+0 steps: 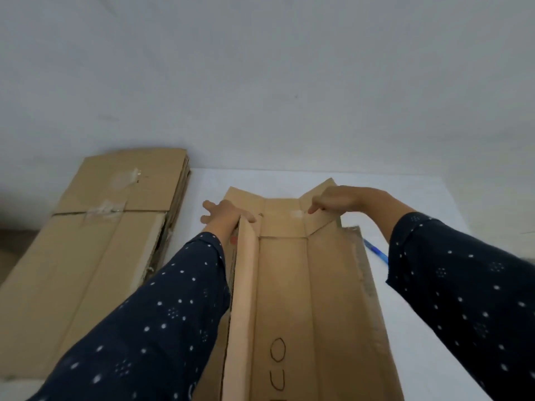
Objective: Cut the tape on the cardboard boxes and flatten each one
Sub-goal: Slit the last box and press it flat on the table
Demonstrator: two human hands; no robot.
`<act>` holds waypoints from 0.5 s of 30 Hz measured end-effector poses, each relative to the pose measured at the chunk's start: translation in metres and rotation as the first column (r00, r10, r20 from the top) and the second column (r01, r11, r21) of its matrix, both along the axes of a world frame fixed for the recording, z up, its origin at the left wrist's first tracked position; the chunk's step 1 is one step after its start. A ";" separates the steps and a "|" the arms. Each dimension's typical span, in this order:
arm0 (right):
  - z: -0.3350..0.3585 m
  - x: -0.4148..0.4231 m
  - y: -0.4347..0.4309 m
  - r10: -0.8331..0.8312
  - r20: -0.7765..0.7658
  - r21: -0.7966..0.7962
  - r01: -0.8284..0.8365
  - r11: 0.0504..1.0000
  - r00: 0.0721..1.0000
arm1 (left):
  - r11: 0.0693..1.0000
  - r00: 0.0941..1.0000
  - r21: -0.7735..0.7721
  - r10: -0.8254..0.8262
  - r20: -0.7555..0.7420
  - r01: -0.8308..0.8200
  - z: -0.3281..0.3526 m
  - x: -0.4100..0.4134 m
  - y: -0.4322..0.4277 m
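A long brown cardboard box [289, 285] lies opened out on the white table, with handwritten letters near its close end. My left hand [224, 215] grips the far end of its raised left side panel, thumb inside. My right hand [337, 199] presses down on the far right end flap [318, 218], fingers on the cardboard beside a scrap of clear tape [296, 213]. A blue-handled cutter [376, 251] lies on the table just right of the box, partly hidden by my right sleeve.
A stack of flattened cardboard boxes [95, 241] with tape scraps lies at the left, along the table's edge. The white table [419, 204] ends at a pale wall just beyond the box.
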State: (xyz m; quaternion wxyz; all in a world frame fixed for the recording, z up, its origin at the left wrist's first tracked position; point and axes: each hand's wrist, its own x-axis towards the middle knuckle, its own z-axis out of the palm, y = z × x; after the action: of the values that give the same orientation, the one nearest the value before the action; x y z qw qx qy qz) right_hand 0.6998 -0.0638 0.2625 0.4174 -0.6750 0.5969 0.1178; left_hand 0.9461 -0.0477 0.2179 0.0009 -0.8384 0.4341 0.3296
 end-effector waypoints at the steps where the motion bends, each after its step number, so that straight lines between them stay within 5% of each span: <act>1: -0.013 0.004 0.004 0.041 -0.082 -0.046 -0.045 0.998 0.996 | 0.999 0.998 0.039 -0.039 0.045 0.037 -0.008 0.000 0.007; 3: -0.044 0.012 0.021 0.125 -0.235 -0.084 -0.148 0.985 0.964 | 0.986 0.991 0.133 -0.108 0.079 0.097 -0.028 0.005 0.018; 6: -0.104 0.019 0.052 0.114 -0.259 -0.106 -0.146 0.984 0.959 | 0.935 0.959 0.221 -0.283 -0.014 0.279 -0.060 0.001 0.027; 9: -0.150 0.021 0.074 -0.028 -0.198 -0.256 -0.025 0.966 0.980 | 0.908 0.910 0.068 -0.408 -0.072 0.413 -0.094 -0.022 0.035; 15: -0.192 0.047 0.090 -0.201 -0.124 -0.439 0.128 0.890 0.972 | 0.873 0.888 -0.177 -0.426 0.174 0.454 -0.149 -0.048 0.058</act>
State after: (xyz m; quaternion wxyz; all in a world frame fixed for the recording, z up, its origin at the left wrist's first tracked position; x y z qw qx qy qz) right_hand 0.7466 0.0262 0.0708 0.2165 -0.6847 0.6959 0.0042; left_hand 0.8985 0.0106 0.0686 0.0145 -0.7320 0.6455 0.2175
